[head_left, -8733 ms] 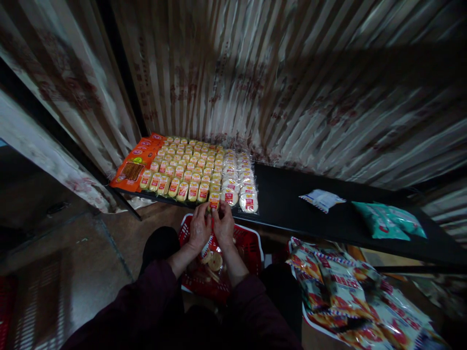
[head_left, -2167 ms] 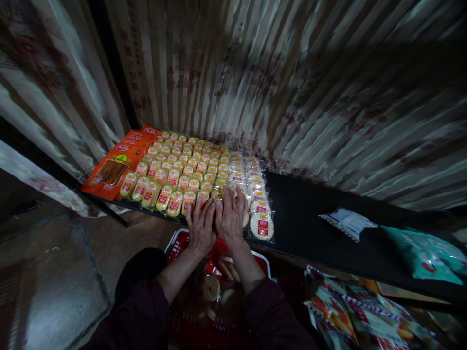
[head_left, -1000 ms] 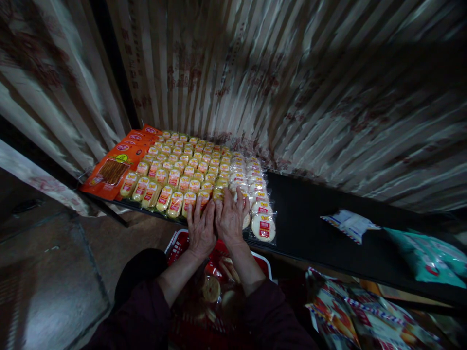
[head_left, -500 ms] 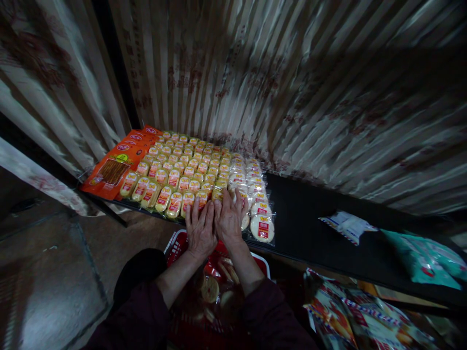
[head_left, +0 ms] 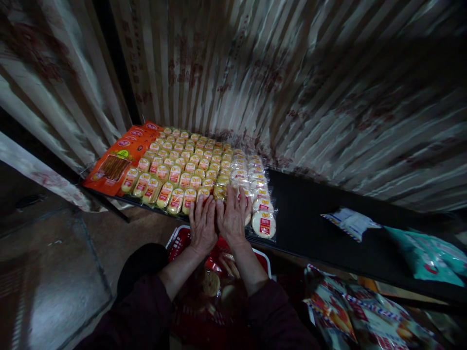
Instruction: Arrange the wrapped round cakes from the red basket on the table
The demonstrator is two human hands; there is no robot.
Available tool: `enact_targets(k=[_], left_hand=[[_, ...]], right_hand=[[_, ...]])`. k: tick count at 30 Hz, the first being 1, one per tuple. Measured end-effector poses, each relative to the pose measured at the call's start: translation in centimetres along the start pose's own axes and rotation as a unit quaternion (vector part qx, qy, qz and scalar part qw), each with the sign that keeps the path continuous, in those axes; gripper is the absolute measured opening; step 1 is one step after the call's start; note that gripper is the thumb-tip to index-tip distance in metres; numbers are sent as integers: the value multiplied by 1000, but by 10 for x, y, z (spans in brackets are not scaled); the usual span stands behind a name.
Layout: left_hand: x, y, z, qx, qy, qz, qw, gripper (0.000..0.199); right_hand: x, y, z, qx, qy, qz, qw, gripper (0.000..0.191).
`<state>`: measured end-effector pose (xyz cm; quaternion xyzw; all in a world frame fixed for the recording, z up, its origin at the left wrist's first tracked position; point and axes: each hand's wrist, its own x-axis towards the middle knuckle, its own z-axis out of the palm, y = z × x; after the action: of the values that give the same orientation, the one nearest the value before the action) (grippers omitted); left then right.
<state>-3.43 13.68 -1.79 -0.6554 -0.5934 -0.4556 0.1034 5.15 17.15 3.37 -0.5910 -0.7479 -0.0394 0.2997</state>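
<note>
As left hand [head_left: 202,228] and right hand [head_left: 232,219], fingers apart, touch front-edge yellow packets [head_left: 176,199] | black shelf [head_left: 299,214] extends rightward

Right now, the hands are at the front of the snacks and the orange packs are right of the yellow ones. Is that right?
Not quite: the orange packs lie left of the yellow snacks, as the head view shows. The left hand and right hand are at the front.

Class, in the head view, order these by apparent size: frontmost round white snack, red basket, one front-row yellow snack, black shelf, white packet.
1. Black shelf
2. Red basket, though nearness to the camera may enlarge it
3. White packet
4. Frontmost round white snack
5. One front-row yellow snack
</note>
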Motion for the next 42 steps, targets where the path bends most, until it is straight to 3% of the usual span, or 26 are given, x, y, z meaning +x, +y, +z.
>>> enact_targets(k=[13, 18, 26, 42], left_hand=[[-2, 0, 0, -7, 40, 1, 999, 35], [-3, 2, -5, -22, 26, -5, 999, 36], [-11, 4, -10, -28, -23, -17, 999, 40], [-8, 3, -12, -6, -10, 6, 1000, 41]], right_hand=[[-21, 11, 2, 12, 52, -33, 998, 47], [-27, 14, 0, 24, 76, -49, 996, 44], [-45, 17, -6, 25, 61, -56, 996, 37], [-47, 11, 0, 42, 64, -64, 995, 32]])
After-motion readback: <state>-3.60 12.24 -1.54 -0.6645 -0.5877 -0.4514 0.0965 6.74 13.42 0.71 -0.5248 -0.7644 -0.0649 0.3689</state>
